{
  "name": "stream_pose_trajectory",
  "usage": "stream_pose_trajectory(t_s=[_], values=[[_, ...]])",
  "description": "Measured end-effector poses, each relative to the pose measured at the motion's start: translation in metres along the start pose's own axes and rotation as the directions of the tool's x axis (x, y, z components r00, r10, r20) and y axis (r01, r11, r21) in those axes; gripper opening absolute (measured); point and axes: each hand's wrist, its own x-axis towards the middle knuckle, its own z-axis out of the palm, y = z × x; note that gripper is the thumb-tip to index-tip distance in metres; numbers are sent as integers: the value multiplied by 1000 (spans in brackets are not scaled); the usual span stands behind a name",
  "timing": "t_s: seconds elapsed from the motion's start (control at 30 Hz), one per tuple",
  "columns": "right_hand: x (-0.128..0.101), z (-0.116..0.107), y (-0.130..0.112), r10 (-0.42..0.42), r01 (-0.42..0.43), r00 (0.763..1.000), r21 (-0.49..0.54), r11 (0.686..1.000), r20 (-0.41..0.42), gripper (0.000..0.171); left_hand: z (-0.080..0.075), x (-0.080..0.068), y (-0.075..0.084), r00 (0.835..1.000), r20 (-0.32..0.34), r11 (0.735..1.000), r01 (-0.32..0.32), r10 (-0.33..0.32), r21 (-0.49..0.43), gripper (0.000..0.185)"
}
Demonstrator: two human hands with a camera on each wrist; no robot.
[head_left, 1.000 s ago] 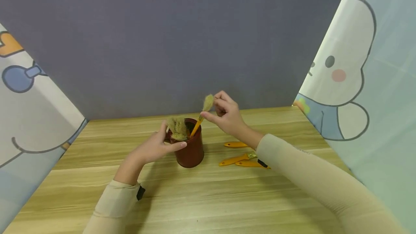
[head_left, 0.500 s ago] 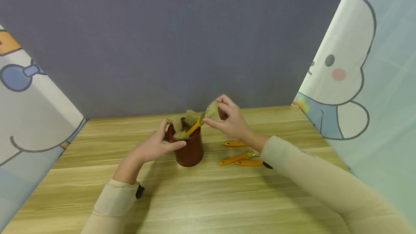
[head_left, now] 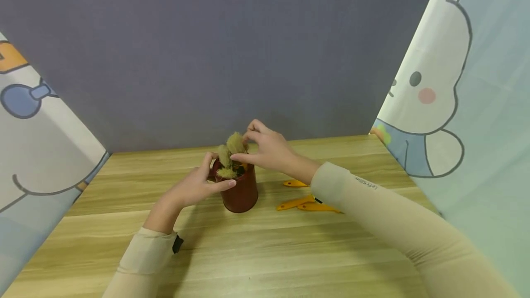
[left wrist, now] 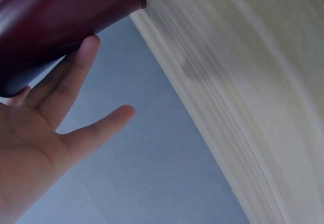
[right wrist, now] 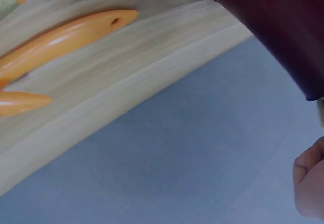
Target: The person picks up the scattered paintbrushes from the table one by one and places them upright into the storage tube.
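Observation:
A dark red mug [head_left: 242, 195] stands upright on the wooden table, with pale bristles of paintbrushes [head_left: 227, 173] showing bristle-up at its mouth. My left hand [head_left: 198, 187] holds the mug at its rim from the left, thumb toward the front. In the left wrist view, fingers of the left hand [left wrist: 45, 127] lie along the mug's wall [left wrist: 61, 16]. Over the mug's right rim my right hand [head_left: 271, 149] pinches a paintbrush [head_left: 236, 143] near its bristles. Part of that brush's orange handle shows below the thumb, and its lower end is hidden inside the mug.
Several more orange-handled paintbrushes [head_left: 295, 203] lie on the table [head_left: 248, 252] right of the mug, partly hidden under the right forearm. A grey wall [head_left: 232, 59] rises behind the table. Cartoon-printed curtains [head_left: 476, 151] flank both sides.
My right hand has moved left to the mug, bringing the paintbrush from a slant over the right rim to nearly upright inside. My left hand has stayed at the mug's rim.

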Motion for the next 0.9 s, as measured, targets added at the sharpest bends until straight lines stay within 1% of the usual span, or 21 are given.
stream_pose_trajectory(t_s=[0.07, 0.13, 0.27, 0.33, 0.4, 0.5, 0.6, 0.67, 0.77, 0.83, 0.9], values=[[0, 2, -2, 7, -8, 1000, -34, 999, -6, 42, 1, -1, -1, 1000, 2, 1000, 6, -6, 3, 80], [1, 2, -4, 1, -2, 999, -42, 999, -32, 42, 1, -1, -2, 1000, 1, 1000, 7, -7, -3, 78], [2, -1, -5, -8, 8, 991, -5, 1000, -135, 40, 1, -1, 0, 1000, -10, 1000, 4, -4, -13, 77], [1, -2, -4, -1, 3, 986, 16, 1000, -164, 40, 1, -1, 2, 1000, -10, 1000, 5, -5, -18, 78], [-1, -2, -3, 19, -15, 988, 32, 999, -154, 41, 1, -1, 4, 1000, -6, 1000, 8, -8, -17, 78], [-6, 3, 0, 56, -52, 993, 48, 998, -107, 44, 1, -2, 5, 1000, 6, 1000, 18, -18, -17, 76], [-9, 8, 3, 94, -88, 993, 88, 992, -73, 46, 2, -2, 5, 1000, 6, 1000, 22, -21, -14, 75], [-9, 10, 4, 108, -99, 992, 141, 985, -59, 46, 2, -1, 6, 1000, -2, 1000, 10, -10, -10, 74], [-6, 9, 4, 98, -89, 995, 218, 972, -31, 45, 2, -1, 5, 1000, -15, 1000, 1, -2, -1, 73], [-3, 5, 2, 91, -81, 995, 247, 966, -31, 42, 3, -1, 4, 1000, -15, 1000, 1, -1, -5, 73], [-1, -2, 0, 91, -72, 994, 251, 965, -64, 38, 3, -1, 4, 1000, -11, 1000, 6, -6, -5, 74]])
